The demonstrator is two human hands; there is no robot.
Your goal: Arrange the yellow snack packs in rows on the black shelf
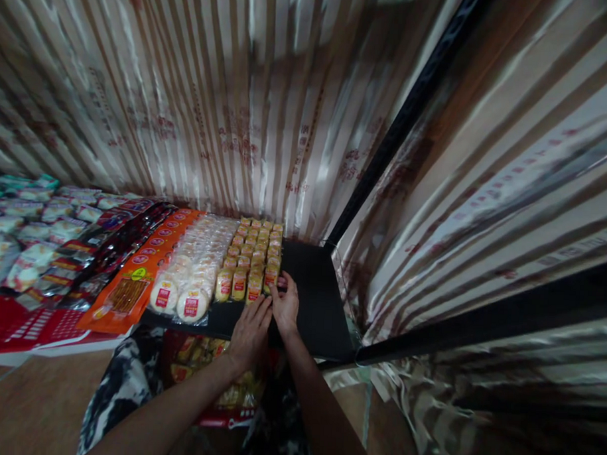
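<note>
Several rows of small yellow wrapped cakes (239, 283) stand close together on a black shelf (317, 294). My right hand (287, 305) is at the front of the rightmost row, its fingers bent around the front cake's right side and lower edge. Beside it, my left hand (251, 326) reaches up to the front edge of the same rows, fingers stretched out and close to the cakes' lower ends. The fingertips of both hands nearly meet. Between my knees, a red basket (217, 422) holds more yellow packs (232, 394).
To the left lie round white rice crackers (194, 304) in clear wrap, an orange snack packet (126, 294), dark packets (90, 263) and white-green bags (32, 221). A black metal post (386, 151) rises at the shelf's back right corner. Striped plastic sheeting (228, 105) hangs behind.
</note>
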